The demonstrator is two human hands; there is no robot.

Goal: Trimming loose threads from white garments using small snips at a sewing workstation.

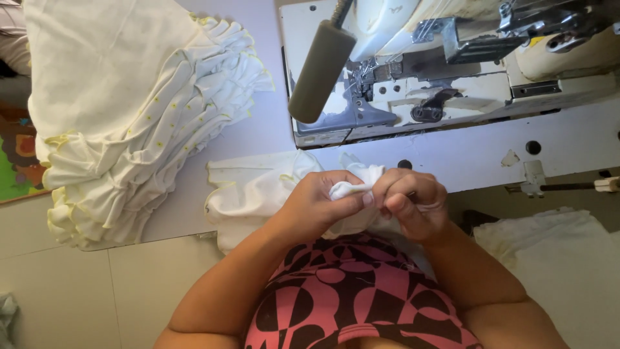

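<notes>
— Pale grey sewing table (258,129) fills most of what I look down on, with cream floor tiles (77,284) at seven o'clock. What sits at the far edge?

— At one o'clock stands a worn white industrial sewing machine (452,84) with a grey padded lever (321,71) slanting down in front of it. At ten o'clock lies a stack of white fabric pieces with yellow-stitched edges (135,110), fanned out and hanging over the table's edge.

— And your hands?

— Both meet at the centre, just above my pink and black patterned top (349,297). My left hand (316,203) is curled closed, thumb and fingers pinching a small fold of the white cloth piece with yellow trim (258,194). My right hand (413,203) is curled too, its fingers nipping the same fold from three o'clock, so the two hands almost touch.

— Where does the rest of that cloth go?

— It spreads toward nine o'clock from my hands, lying on the table's near edge and drooping over it under my wrists. At four o'clock, well apart, rests a heap of plain white fabric (555,239).
</notes>
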